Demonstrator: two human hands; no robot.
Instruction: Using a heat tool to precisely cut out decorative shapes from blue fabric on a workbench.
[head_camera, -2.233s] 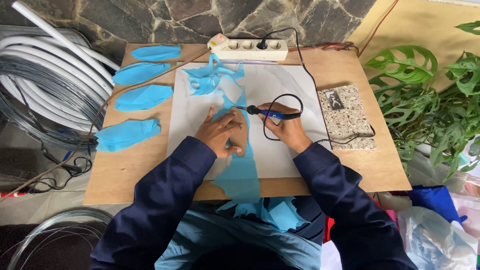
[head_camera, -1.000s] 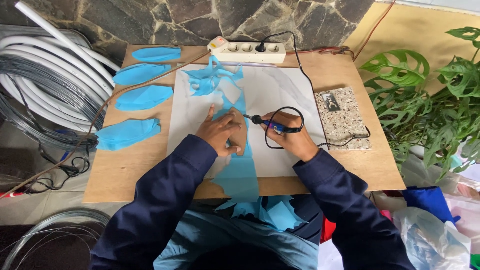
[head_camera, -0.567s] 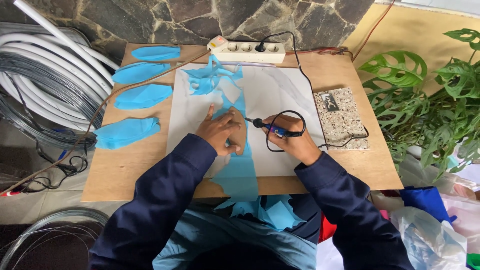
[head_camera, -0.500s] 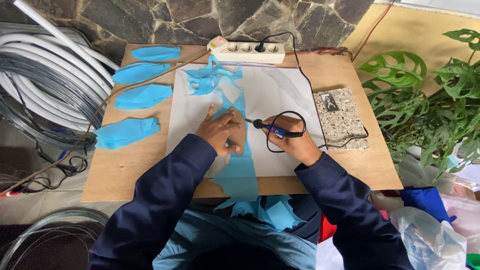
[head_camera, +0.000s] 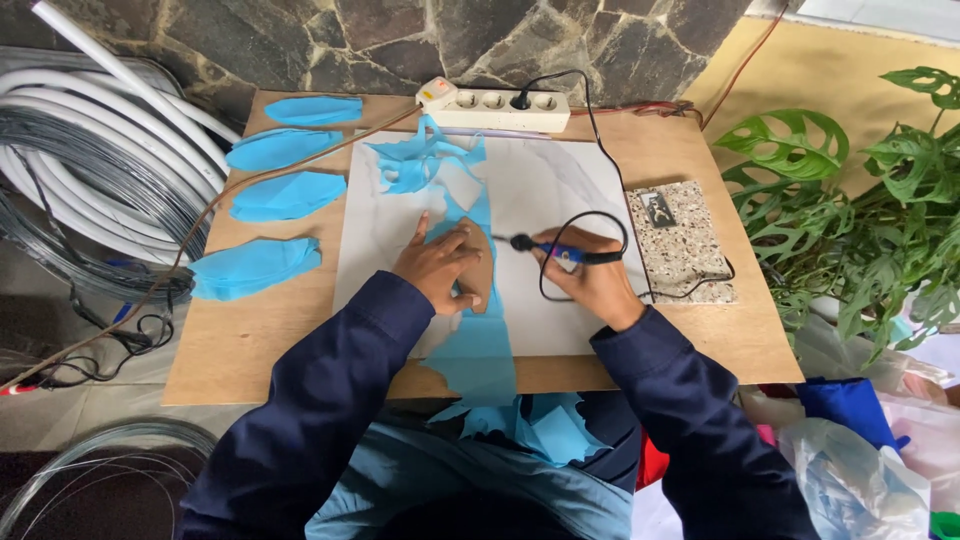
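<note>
My left hand (head_camera: 437, 266) presses a brown leaf-shaped template (head_camera: 476, 266) flat onto a strip of blue fabric (head_camera: 483, 345) that runs down a white sheet (head_camera: 560, 190) and hangs over the table's near edge. My right hand (head_camera: 592, 281) grips a blue and black corded heat pen (head_camera: 560, 250). Its tip points left and sits at the template's right edge. The pen's black cord (head_camera: 590, 225) loops over my right hand.
Several cut blue leaf shapes (head_camera: 285, 195) lie in a column on the left of the wooden table (head_camera: 250, 340). A white power strip (head_camera: 493, 104) sits at the back, a speckled stone slab (head_camera: 678, 245) to the right. Coiled pipes (head_camera: 90, 160) lie left, plants (head_camera: 850, 220) right.
My right hand has shifted the pen slightly along the template's edge. My left hand stays on the template.
</note>
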